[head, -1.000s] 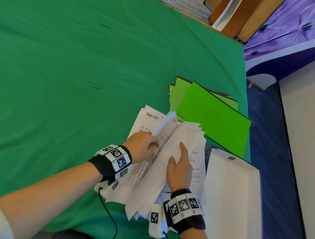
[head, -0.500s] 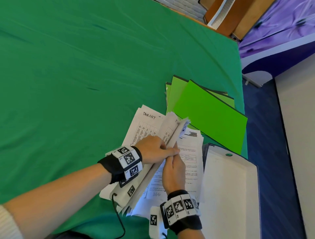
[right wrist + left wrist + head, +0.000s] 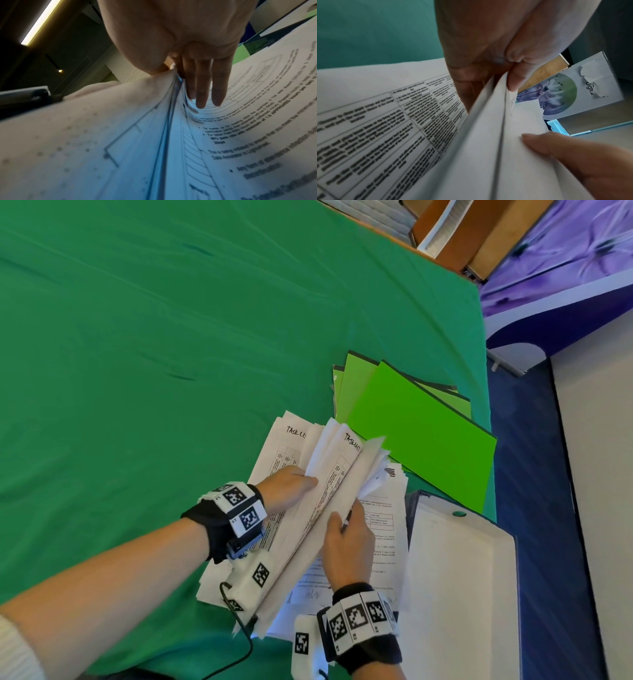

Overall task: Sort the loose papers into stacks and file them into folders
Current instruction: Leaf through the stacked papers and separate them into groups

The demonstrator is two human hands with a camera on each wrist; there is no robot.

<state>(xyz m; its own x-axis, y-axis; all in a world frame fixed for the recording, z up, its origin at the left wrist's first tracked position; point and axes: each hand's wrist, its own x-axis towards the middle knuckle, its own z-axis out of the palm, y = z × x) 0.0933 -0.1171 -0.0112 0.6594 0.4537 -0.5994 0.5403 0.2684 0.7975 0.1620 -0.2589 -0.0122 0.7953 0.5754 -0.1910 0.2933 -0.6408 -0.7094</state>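
The left hand [image 3: 287,487] has its grip narrow on a raised sheaf of papers [image 3: 329,501]: in the left wrist view the thumb [image 3: 513,79] presses on the sheaf's near face and the fingers [image 3: 471,86] lie behind it, against a printed table sheet. The right hand [image 3: 347,542] holds the same sheaf from the other side, its thumb on the outer sheet in the head view, while the right wrist view shows its fingers [image 3: 202,92] straight and slid in between the raised sheets and the pages lying flat. The sheaf stands up on edge, fanned a little at the top, where a sheet headed with a handwritten "TASK LIST" [image 3: 352,440] shows. Under the left hand another task-list sheet [image 3: 291,440] lies flat, and under the right hand lies a flat pile of printed pages [image 3: 383,529]. All of these rest on the bench's green cloth [image 3: 171,337], near its right front corner. Just beyond the papers sits a loose stack of bright green folders [image 3: 418,433], fanned and overlapping. To the right of the pages, touching their edge, lies an open white box file [image 3: 459,594] with a dark rim. Both wrists wear black bands with black-and-white marker tags.
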